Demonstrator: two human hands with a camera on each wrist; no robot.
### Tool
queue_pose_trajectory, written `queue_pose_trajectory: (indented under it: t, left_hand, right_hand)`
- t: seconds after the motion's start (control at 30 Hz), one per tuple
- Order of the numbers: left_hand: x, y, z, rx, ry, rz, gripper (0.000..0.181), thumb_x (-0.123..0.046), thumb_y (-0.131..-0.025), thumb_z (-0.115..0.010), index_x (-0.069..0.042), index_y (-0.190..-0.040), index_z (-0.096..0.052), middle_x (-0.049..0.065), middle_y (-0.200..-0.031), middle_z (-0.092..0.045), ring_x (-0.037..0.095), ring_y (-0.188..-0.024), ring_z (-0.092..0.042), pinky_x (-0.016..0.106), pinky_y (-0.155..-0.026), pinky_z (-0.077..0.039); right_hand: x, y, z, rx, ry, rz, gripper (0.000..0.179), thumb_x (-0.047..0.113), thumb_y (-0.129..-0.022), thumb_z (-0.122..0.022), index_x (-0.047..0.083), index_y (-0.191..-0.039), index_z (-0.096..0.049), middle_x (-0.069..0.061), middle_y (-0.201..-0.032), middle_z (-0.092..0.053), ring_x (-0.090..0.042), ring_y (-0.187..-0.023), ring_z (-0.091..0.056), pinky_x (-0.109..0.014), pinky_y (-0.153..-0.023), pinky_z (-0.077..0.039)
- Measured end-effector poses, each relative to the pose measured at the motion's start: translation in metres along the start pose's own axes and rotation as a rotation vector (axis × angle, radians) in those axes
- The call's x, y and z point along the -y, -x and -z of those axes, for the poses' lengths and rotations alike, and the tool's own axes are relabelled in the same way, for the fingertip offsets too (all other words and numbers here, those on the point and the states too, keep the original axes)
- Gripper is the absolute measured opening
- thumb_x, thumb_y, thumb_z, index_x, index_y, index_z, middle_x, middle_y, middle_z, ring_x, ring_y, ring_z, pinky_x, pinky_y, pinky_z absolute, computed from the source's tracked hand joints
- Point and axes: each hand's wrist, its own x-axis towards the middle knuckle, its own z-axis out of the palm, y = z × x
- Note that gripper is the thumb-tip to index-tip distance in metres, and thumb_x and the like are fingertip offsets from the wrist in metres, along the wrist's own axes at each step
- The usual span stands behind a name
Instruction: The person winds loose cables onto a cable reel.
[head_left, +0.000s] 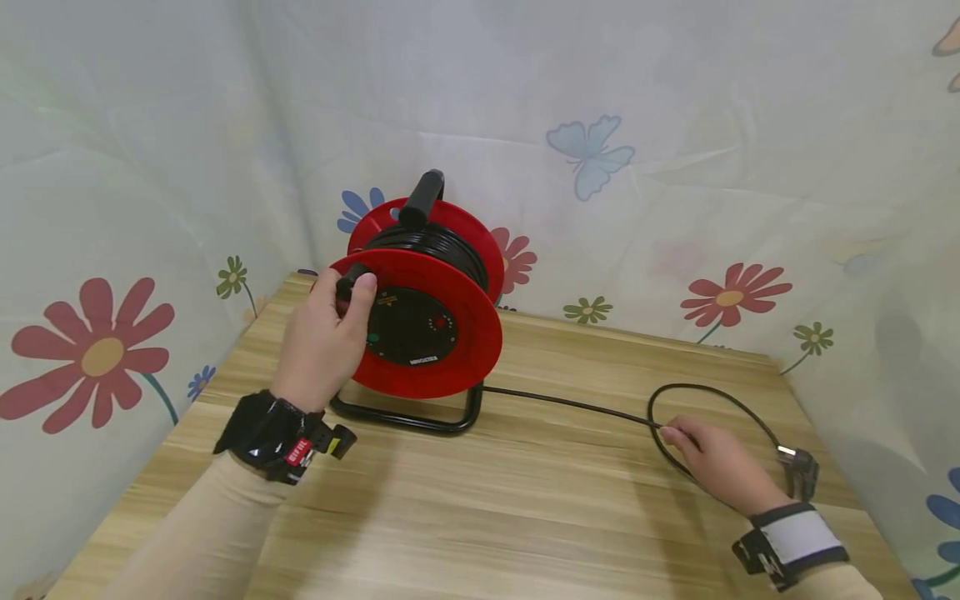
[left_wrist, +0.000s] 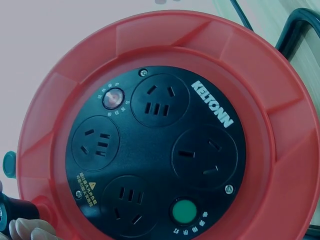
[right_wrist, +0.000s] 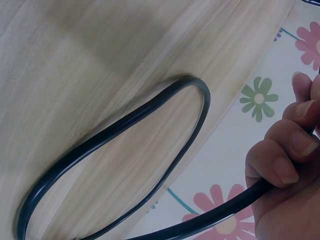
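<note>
A red cable reel (head_left: 480, 342) stands on its black tube frame at the left of the table, black cable wound between its two discs. My left hand (head_left: 321, 340) grips the black crank knob (left_wrist: 17, 212) on the reel's front disc. That disc carries a black socket panel (left_wrist: 145, 145) with several outlets, a green round light and a red button. To the right, my right hand (head_left: 720, 462) holds the black cable (head_left: 570, 402) that runs out from the reel, its fingers curled round it. Beyond that hand the cable loops round to a black plug (head_left: 804, 473).
The wooden table (head_left: 525, 517) backs onto a pale curtain (head_left: 480, 100) printed with flowers and a butterfly. A black carry handle (head_left: 422, 200) rises above the reel. In the right wrist view, a loop of cable (right_wrist: 115, 127) spreads over the wood.
</note>
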Motion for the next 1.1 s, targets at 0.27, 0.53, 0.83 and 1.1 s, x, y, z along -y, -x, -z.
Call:
queue_pose_trajectory:
  t: [0.27,0.53,0.83,1.1]
  left_hand:
    - [-0.005,0.000,-0.003,0.003,-0.023,-0.014,0.052,-0.058,-0.095,-0.034,-0.007,-0.094,-0.045,0.012,-0.071,-0.050,0.025,-0.065,-0.049,0.034,-0.049,-0.038]
    - [-0.010,-0.001,-0.006,0.000,-0.059,-0.049,0.050,-0.056,-0.095,-0.036,-0.007,-0.093,-0.045,0.012,-0.068,-0.051,0.025,-0.062,-0.050,0.034,-0.049,-0.039]
    - [-0.016,0.000,-0.009,0.028,-0.072,-0.065,0.049,-0.056,-0.096,-0.036,-0.008,-0.095,-0.045,0.010,-0.068,-0.055,0.024,-0.063,-0.052,0.035,-0.051,-0.044]
    - [-0.022,-0.001,-0.011,0.040,-0.099,-0.101,0.044,-0.052,-0.096,-0.038,-0.008,-0.092,-0.044,0.009,-0.064,-0.052,0.022,-0.056,-0.051,0.033,-0.048,-0.041]
  right_hand:
    - [0.008,-0.001,-0.003,0.004,-0.023,0.001,0.027,0.027,-0.101,-0.045,0.007,-0.088,-0.057,-0.002,-0.065,-0.045,-0.013,-0.053,-0.037,-0.030,-0.049,-0.033]
    - [0.013,-0.004,-0.007,-0.012,-0.014,0.009,0.031,0.032,-0.101,-0.044,0.009,-0.084,-0.055,0.000,-0.062,-0.040,-0.012,-0.053,-0.037,-0.030,-0.049,-0.033]
    - [0.015,-0.006,-0.012,-0.017,-0.005,0.040,0.029,0.030,-0.101,-0.044,0.009,-0.084,-0.056,-0.001,-0.064,-0.044,-0.011,-0.051,-0.036,-0.028,-0.049,-0.034]
    - [0.020,-0.011,-0.015,-0.001,0.004,0.026,0.030,0.032,-0.101,-0.044,0.009,-0.090,-0.060,-0.006,-0.081,-0.063,-0.013,-0.058,-0.044,-0.032,-0.055,-0.038]
